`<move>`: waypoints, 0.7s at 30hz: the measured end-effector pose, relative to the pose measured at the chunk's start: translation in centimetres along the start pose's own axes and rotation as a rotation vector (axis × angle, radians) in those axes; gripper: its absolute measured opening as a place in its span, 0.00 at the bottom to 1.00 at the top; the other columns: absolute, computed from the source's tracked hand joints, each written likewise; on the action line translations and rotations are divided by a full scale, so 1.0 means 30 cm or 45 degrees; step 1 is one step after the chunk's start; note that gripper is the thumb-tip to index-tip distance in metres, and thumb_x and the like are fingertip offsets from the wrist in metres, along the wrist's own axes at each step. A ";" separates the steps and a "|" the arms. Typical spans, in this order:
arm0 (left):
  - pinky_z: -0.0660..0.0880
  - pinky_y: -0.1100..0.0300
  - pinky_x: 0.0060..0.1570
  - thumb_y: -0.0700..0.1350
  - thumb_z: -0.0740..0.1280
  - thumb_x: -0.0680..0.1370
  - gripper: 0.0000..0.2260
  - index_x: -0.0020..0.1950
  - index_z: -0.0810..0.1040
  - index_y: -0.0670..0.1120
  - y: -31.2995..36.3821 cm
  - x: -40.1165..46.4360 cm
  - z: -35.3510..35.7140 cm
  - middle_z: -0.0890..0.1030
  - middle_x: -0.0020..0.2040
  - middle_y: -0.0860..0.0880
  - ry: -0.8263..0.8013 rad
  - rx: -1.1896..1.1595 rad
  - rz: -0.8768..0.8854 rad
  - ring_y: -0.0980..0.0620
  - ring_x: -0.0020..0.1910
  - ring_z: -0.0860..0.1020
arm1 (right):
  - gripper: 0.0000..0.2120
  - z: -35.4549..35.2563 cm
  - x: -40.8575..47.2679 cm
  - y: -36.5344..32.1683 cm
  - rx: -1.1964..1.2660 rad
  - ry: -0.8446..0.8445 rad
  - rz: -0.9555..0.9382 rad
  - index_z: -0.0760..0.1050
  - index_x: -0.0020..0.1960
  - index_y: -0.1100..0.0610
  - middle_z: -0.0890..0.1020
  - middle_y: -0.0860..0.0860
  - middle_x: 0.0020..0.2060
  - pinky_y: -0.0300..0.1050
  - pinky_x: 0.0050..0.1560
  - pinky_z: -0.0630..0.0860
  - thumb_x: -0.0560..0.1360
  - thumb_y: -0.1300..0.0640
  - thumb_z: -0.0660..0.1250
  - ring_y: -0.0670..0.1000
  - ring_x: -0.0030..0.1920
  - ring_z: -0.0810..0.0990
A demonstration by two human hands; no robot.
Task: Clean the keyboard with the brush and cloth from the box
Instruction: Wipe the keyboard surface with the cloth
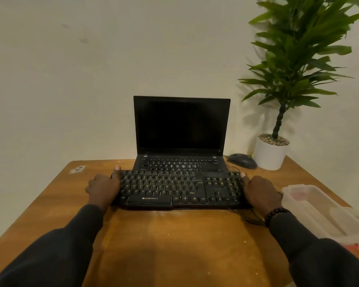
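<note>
Long dark sleeves on both arms to wrists; dark beaded bracelet (275, 214) at right wrist; hands bare.

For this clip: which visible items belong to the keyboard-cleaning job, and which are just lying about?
Job:
keyboard, gripped at its ends by left hand and right hand
plastic box, contents unclear

Lying about:
laptop
mouse
potted plant
</note>
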State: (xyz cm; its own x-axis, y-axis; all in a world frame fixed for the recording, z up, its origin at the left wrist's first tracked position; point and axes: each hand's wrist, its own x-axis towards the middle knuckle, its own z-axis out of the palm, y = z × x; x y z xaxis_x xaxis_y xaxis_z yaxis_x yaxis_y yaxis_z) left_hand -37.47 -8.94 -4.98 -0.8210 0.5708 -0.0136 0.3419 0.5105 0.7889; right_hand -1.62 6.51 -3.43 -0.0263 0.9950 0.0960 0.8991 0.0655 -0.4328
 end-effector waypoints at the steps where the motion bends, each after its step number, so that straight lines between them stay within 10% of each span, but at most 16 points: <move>1: 0.70 0.38 0.63 0.67 0.54 0.80 0.34 0.65 0.68 0.36 -0.004 0.005 0.005 0.71 0.63 0.34 0.008 0.001 0.004 0.35 0.63 0.69 | 0.22 0.004 0.004 0.003 -0.015 -0.005 -0.001 0.73 0.47 0.59 0.78 0.55 0.42 0.44 0.41 0.67 0.83 0.44 0.50 0.52 0.43 0.76; 21: 0.66 0.46 0.57 0.52 0.65 0.81 0.19 0.61 0.70 0.37 0.033 -0.403 0.071 0.68 0.61 0.37 0.415 0.108 0.484 0.38 0.59 0.66 | 0.13 -0.157 -0.251 -0.001 0.102 0.142 -0.184 0.73 0.59 0.59 0.74 0.58 0.54 0.53 0.52 0.77 0.80 0.52 0.61 0.56 0.50 0.75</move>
State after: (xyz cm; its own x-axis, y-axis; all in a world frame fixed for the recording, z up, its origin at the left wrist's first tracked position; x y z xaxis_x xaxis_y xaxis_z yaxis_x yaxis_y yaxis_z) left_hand -26.23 -13.95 -5.34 -0.7266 0.5030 0.4681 0.6692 0.3635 0.6481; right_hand 0.61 -1.35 0.07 -0.1002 0.9606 0.2593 0.8518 0.2174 -0.4765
